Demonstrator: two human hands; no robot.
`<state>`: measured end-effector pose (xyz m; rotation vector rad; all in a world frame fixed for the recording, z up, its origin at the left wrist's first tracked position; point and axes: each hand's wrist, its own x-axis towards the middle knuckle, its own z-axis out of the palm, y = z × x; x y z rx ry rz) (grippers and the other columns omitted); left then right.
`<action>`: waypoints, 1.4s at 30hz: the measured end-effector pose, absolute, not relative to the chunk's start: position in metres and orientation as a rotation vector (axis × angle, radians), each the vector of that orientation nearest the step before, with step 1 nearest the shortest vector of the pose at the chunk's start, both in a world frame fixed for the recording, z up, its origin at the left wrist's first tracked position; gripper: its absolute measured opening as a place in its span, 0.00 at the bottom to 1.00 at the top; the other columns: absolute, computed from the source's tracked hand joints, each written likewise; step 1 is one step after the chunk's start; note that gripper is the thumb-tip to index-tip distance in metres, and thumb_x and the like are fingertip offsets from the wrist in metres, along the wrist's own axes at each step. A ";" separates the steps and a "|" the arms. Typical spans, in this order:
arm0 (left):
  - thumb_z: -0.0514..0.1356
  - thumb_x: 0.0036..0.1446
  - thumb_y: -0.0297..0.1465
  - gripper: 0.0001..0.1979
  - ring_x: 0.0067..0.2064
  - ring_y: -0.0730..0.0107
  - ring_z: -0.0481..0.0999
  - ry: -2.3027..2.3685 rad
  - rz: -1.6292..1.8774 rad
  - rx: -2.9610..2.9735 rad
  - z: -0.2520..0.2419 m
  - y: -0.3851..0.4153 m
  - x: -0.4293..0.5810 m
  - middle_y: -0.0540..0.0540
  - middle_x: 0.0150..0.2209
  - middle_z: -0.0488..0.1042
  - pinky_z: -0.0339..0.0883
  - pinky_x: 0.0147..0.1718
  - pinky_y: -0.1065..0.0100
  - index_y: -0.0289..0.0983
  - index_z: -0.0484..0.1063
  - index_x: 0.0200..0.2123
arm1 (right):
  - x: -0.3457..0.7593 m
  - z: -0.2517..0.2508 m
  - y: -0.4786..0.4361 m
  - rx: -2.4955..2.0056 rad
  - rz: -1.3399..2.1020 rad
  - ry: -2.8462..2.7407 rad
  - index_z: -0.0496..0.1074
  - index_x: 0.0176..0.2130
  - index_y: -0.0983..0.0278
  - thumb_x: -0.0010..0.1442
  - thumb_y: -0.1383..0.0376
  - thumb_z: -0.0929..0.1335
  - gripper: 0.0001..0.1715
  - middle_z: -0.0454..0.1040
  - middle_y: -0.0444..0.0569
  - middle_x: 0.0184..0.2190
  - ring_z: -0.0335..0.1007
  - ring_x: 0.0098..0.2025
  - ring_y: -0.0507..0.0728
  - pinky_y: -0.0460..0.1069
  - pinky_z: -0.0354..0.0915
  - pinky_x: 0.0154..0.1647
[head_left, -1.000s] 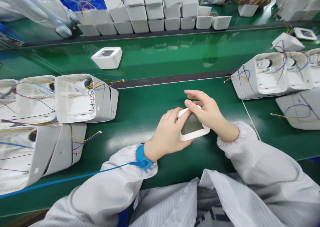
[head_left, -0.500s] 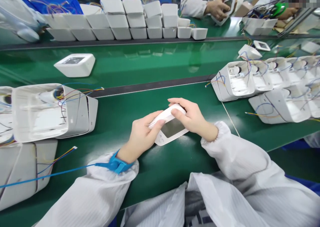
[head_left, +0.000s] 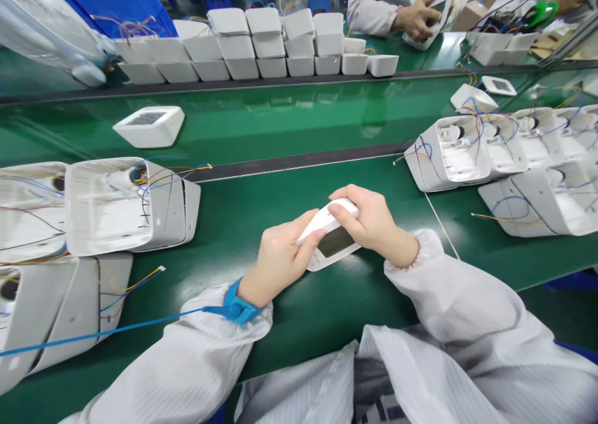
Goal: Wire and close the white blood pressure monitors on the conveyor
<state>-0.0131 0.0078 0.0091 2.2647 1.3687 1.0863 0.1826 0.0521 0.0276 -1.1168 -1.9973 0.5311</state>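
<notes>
Between my hands is a white plastic device housing (head_left: 334, 248) with a dark rectangular display window, tilted over the green bench (head_left: 299, 324). My left hand (head_left: 284, 253) grips its left end, thumb on the front face and fingers behind. My right hand (head_left: 362, 218) holds the upper right edge, with the thumb pressed on top. Both hands are closed on it. Its back is hidden. A blue wrist strap (head_left: 236, 302) with a cord circles my left wrist.
Open white housings with wires (head_left: 109, 206) stand at left, and more housings (head_left: 462, 153) at right. A white unit with a display (head_left: 152, 126) lies beyond the dark strip (head_left: 280, 165). Stacked white casings (head_left: 259, 44) line the back. Across the bench, a co-worker's hands (head_left: 418, 19) hold a similar unit.
The whole view has shifted, so most things appear farther right. Both hands keep hold of the device housing, which is tipped slightly differently, with its upper edge turned more toward me.
</notes>
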 end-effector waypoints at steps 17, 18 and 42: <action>0.56 0.65 0.44 0.19 0.40 0.63 0.81 1.479 1.207 1.725 0.001 0.017 -0.013 0.45 0.43 0.83 0.74 0.37 0.67 0.38 0.79 0.47 | 0.184 0.017 0.060 -1.332 0.602 -2.123 0.70 0.55 0.66 0.66 0.42 0.60 0.36 0.79 0.58 0.46 0.77 0.45 0.66 0.58 0.69 0.46; 0.56 0.65 0.44 0.20 0.39 0.63 0.81 1.470 1.201 1.706 0.001 0.017 -0.012 0.45 0.42 0.83 0.74 0.36 0.67 0.38 0.79 0.47 | 0.184 0.017 0.061 -1.357 0.601 -2.145 0.71 0.54 0.66 0.66 0.42 0.60 0.36 0.80 0.57 0.44 0.77 0.43 0.66 0.57 0.69 0.44; 0.66 0.50 0.56 0.43 0.58 0.52 0.72 1.345 1.338 1.862 -0.012 0.031 -0.024 0.36 0.61 0.66 0.68 0.56 0.55 0.41 0.58 0.62 | 0.187 0.020 0.060 -0.901 0.586 -2.182 0.72 0.54 0.60 0.63 0.55 0.71 0.23 0.78 0.53 0.50 0.75 0.50 0.62 0.57 0.70 0.52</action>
